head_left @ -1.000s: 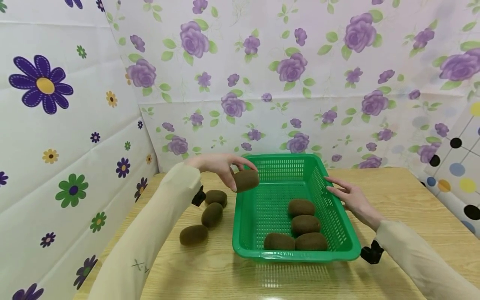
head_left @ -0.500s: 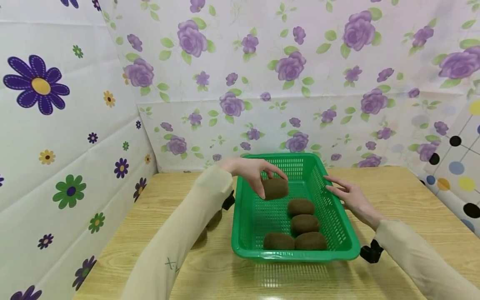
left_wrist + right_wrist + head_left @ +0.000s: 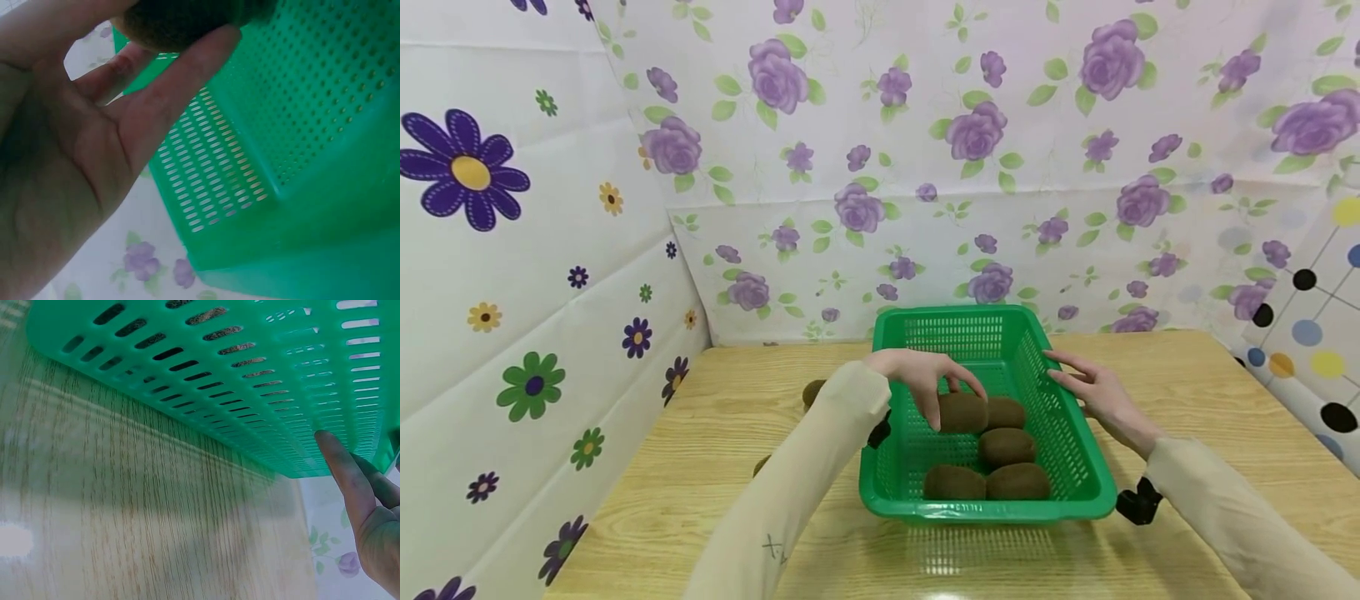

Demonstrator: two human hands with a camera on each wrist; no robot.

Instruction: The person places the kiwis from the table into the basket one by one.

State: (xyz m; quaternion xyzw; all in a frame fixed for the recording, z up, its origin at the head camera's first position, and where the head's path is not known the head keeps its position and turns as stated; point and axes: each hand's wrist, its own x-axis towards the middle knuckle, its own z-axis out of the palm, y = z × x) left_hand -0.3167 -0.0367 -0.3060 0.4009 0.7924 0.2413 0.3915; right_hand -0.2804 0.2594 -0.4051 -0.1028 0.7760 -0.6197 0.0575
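A brown, fuzzy kiwifruit (image 3: 962,413) is pinched between the thumb and fingers of my left hand (image 3: 928,379), low inside the green plastic basket (image 3: 985,510). Its dark underside (image 3: 187,22) fills the top of the left wrist view. Close to the held fruit, several kiwifruits lie in the basket, including one at the right (image 3: 1007,447) and one in the front corner (image 3: 1018,482). My right hand (image 3: 1105,400) rests at the basket's right rim. In the right wrist view, its straight finger (image 3: 344,472) touches the slotted outer wall.
Left of the basket, kiwifruits on the wooden table (image 3: 715,417) are mostly hidden behind my left sleeve (image 3: 805,467); one kiwifruit (image 3: 812,392) peeks out behind it. Flowered cloth (image 3: 850,167) hangs at the back and left. Each wrist wears a small black camera (image 3: 1138,502).
My left hand has carried the kiwifruit right, over the basket's left rim, and down beside the kiwifruits inside. The right hand has stayed at the right rim.
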